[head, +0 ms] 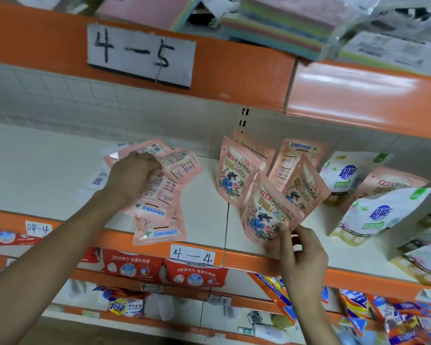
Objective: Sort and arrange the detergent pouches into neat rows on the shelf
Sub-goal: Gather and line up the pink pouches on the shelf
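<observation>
**Two hands, two pouch groups on the shelf**

At the left, the left hand (132, 175) curls its fingers into a fan of pink pouches (159, 197). They lie back-side up, with their long axes running from the back of the shelf (40, 168) toward its front edge, and the lowest one overhangs that edge. The hand grips the fan near its far end.

Right of centre, a cluster of standing pink pouches (234, 175) faces forward, some upright and some leaning on each other. The front pouch (266, 212) stands closest to the shelf lip, its top tipped slightly left. The right hand (302, 252) pinches its lower right corner between thumb and fingertips, so the pouch's body rises up and to the left of those fingers.

The right hand is clearly the nearer one to this pouch, and the left is well apart and occupied. Straightening it likely means turning it about that pinched corner.

Farther right, white pouches (373, 215) lean at loose angles, not yet in rows.
</observation>
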### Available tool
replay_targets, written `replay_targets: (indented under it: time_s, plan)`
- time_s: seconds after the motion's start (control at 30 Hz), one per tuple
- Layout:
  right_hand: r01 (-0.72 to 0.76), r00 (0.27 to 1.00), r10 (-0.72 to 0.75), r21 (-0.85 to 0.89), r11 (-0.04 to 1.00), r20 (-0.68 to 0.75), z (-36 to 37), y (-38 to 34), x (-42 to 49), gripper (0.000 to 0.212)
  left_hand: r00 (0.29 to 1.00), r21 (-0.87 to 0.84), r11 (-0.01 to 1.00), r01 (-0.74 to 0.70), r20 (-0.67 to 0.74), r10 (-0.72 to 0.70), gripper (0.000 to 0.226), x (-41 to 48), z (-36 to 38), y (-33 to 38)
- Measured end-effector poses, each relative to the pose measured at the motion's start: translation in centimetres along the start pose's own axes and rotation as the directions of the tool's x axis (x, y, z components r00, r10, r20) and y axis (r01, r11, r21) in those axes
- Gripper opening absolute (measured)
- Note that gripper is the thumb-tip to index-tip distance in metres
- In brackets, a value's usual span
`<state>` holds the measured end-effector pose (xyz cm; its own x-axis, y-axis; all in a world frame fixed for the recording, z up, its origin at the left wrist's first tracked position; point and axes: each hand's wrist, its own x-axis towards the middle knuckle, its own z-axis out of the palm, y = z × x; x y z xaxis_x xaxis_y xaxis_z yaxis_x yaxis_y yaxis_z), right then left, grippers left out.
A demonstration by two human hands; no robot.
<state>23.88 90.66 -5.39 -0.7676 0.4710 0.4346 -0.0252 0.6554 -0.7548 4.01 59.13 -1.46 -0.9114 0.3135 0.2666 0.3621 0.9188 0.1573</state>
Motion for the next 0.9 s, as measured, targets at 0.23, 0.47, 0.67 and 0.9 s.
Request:
replay_targets:
  time_s: [0.23,0.47,0.67,0.9]
  plan:
    - [-0.048,0.999,0.048,0.004,0.999,0.010,0.0,-0.2,0.0,0.021,0.953,-0.047,0.988,-0.147,-0.274,0.129,0.017,2.7,-4.6,3.9]
    - [-0.066,0.998,0.066,0.006,0.998,0.007,0.0,0.1,0.0,0.029,0.943,-0.130,0.956,-0.262,-0.247,0.225,0.017,2.5,-4.8,7.7]
    - [-0.072,0.997,0.072,0.000,0.997,0.015,-0.2,0.2,0.1,0.024,0.962,-0.184,0.950,-0.252,-0.151,0.226,0.019,2.0,-3.4,9.4]
    - [-0.095,0.994,0.095,0.002,0.995,0.058,-0.4,0.5,-0.2,0.031,0.974,-0.255,0.940,-0.225,-0.072,0.214,0.018,2.4,-3.1,10.0]
